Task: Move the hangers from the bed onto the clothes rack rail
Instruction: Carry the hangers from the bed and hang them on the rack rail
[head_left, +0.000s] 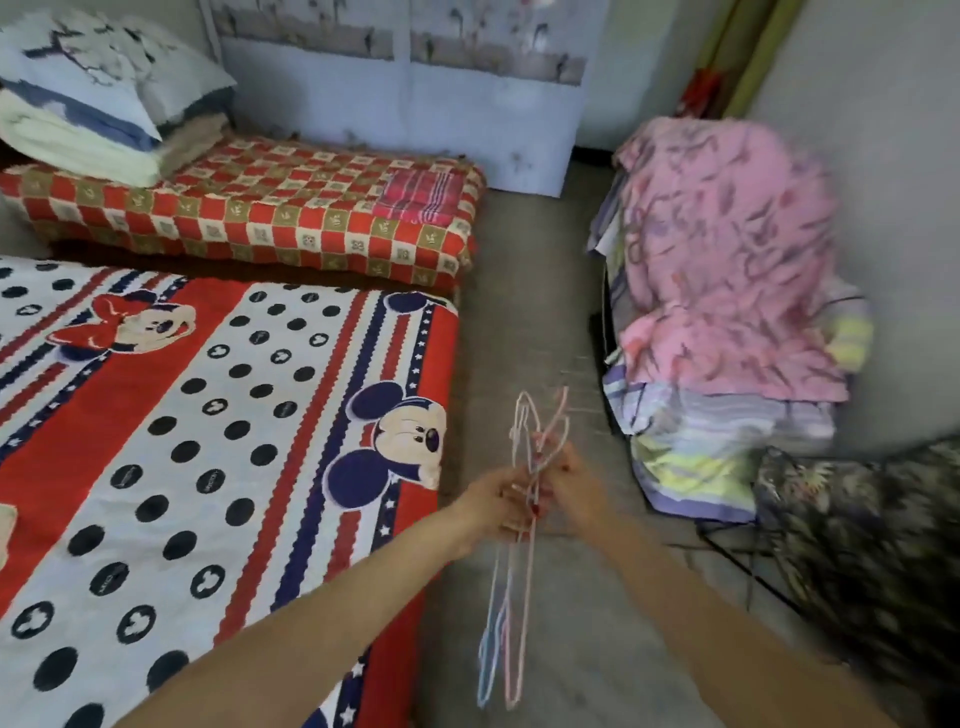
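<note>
We hold a bunch of thin pink, white and blue wire hangers (511, 582) over the grey floor (524, 322), just right of the near bed with its red, white and navy cartoon-mouse sheet (208, 415). Our left hand (493, 501) and right hand (574, 491) both grip the bunch near its hooks. A rack draped in pink floral cloth (727, 249) stands to the right.

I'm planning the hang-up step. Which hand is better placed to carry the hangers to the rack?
Probably the right hand: it already grips the hangers, and the cloth-draped rack stands on that side. The left hand is nearer the bed.
</note>
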